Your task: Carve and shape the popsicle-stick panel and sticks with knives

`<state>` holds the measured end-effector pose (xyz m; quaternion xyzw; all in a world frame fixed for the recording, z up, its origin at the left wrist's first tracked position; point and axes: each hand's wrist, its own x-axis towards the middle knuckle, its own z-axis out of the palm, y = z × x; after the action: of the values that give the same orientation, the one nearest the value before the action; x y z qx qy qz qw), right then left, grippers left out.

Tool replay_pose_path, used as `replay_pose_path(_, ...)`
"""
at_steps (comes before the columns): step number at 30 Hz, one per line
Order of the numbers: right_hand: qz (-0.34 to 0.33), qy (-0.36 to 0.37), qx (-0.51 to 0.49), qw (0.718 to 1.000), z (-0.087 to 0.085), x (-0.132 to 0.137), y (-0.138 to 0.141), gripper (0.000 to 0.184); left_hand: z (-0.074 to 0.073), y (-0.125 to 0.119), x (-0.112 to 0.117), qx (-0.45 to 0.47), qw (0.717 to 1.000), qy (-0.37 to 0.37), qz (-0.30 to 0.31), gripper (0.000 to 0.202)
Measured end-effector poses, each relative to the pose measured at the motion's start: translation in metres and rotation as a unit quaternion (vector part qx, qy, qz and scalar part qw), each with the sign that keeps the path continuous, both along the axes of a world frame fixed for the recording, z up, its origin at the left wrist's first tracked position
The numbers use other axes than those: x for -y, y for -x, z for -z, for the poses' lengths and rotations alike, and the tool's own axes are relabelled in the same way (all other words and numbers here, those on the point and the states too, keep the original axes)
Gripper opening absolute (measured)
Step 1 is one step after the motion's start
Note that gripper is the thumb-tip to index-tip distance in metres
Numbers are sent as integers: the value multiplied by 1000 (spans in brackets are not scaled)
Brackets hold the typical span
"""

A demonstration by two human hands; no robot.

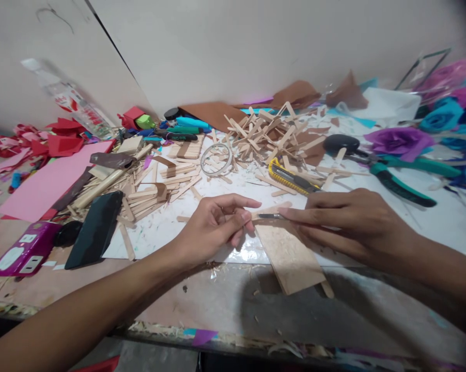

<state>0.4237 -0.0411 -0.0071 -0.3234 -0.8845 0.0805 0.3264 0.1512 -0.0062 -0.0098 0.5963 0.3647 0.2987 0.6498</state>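
My left hand (213,225) pinches a wooden craft stick (269,210) that lies across the top of a thin brown wooden board (289,256) on the table. My right hand (345,217) meets it from the right, fingers closed on a small dark blade (269,216) whose tip touches the stick. The board slants toward me over a white sheet (171,227). A pile of several loose craft sticks (272,132) lies behind the hands.
A yellow utility knife (291,178), green-handled pliers (399,178) and a tape ring (216,159) lie behind the hands. A black phone (95,227) and purple box (24,250) sit left. Paper flowers (401,139) crowd the right. Wood shavings litter the table edge (217,330).
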Motion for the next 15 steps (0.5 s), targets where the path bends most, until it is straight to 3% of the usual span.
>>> replay_pose_path(4,142,26,-89,986,-15,6,1,28,2,1,0,-5,1000,-15,10,32)
replay_pose_path(7,222,48,-92,970,-19,3,-3,28,5,1,1,-3,999,-38,14,34)
replay_pose_path(11,188,114,-80,972,-9,-3,-1,20,8,1,3,-15,998,-64,15,28)
replay_pose_path(15,170,179,-100,964,-2,-1,7,32,6,0,5,-19,997,-71,20,22)
